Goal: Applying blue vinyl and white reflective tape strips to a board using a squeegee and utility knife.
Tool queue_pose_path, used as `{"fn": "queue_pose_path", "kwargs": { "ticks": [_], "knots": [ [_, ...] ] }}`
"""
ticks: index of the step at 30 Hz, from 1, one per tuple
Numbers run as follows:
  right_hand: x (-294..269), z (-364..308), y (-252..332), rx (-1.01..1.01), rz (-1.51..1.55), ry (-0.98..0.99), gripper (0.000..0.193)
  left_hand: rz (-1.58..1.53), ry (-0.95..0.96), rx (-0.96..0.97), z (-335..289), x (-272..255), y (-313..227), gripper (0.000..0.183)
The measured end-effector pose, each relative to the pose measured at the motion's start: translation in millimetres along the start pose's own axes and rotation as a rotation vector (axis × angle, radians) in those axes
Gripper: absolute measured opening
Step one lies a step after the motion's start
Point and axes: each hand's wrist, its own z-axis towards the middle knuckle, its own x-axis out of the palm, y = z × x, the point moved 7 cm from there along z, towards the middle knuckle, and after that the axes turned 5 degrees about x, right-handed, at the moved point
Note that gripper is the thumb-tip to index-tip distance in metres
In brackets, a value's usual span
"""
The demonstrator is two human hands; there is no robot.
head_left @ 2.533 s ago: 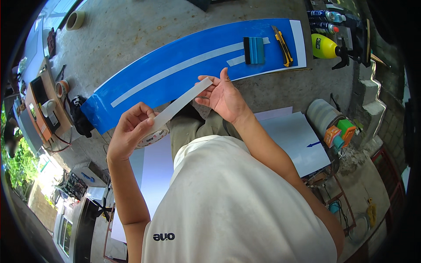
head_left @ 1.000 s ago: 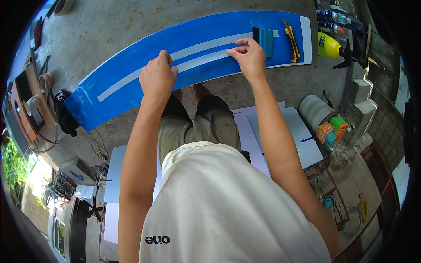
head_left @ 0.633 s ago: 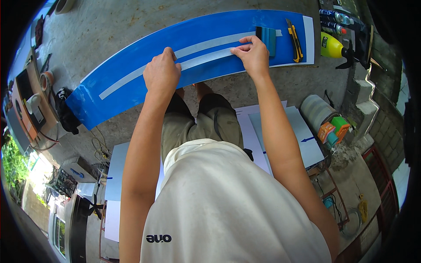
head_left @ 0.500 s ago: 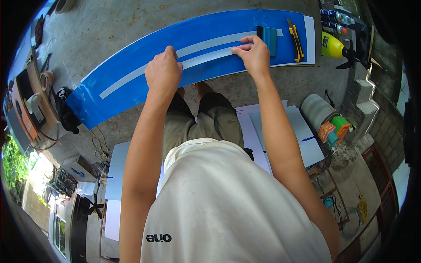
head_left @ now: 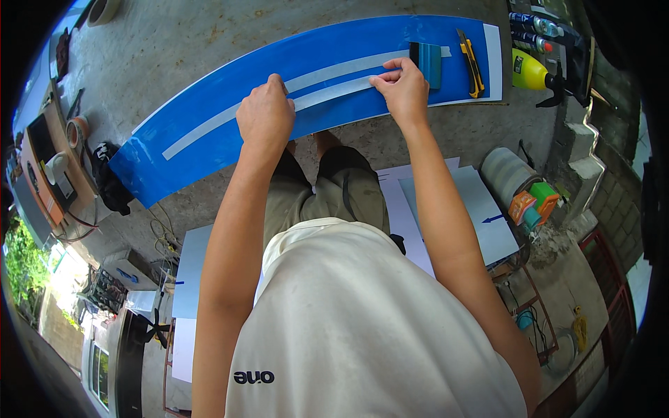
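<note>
A long blue sheet [head_left: 376,35] lies across the grey work surface, with a pale strip [head_left: 202,134] running along its length. Nearer to me, a second pale strip [head_left: 334,93] stretches between my hands. My left hand [head_left: 267,111], fingers curled, grips it at the left end that shows; what lies under that hand is hidden. At its right end my right hand [head_left: 403,90] pinches it between thumb and forefinger. Just beyond that hand a teal squeegee with a black edge [head_left: 432,66] rests on the sheet. To its right lies a yellow and black utility knife [head_left: 472,66].
At the right stands a yellow-green spray bottle [head_left: 528,70] with a black trigger, near several spray cans [head_left: 533,31]. Left of the sheet are a black bundle [head_left: 110,184] and a tape roll [head_left: 78,129]. Pale panels [head_left: 463,209] lie behind me, beside a grey roll [head_left: 505,175].
My left hand has shifted slightly to the right along the strip. The right hand keeps its pinch almost in place. The whole view has drifted a little.
</note>
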Motion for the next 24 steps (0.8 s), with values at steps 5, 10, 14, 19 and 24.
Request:
{"fn": "queue_pose_path", "kwargs": {
  "ticks": [5,10,14,19,24],
  "knots": [
    [-5.1,-2.8,0.8,-0.107,-0.089,-0.121,0.033,0.000,0.005,-0.009,0.5,0.7,0.7,0.023],
    [-4.7,-24.0,-5.3,-0.152,-0.074,-0.217,0.037,-0.013,0.018,-0.021,-0.3,0.0,1.0,0.023],
    [26.3,-76.9,23.4,-0.603,-0.505,-0.196,0.066,-0.007,0.012,-0.007,0.9,0.5,3.4,0.024],
    [36.9,-69.4,-12.5,-0.651,-0.731,-0.076,0.084,-0.009,0.020,-0.022,2.1,0.2,3.1,0.024],
    [-24.3,-41.4,-6.6,-0.594,-0.673,-0.327,0.079,-0.013,0.011,-0.013,1.7,-2.1,3.3,0.024]
  ]
}}
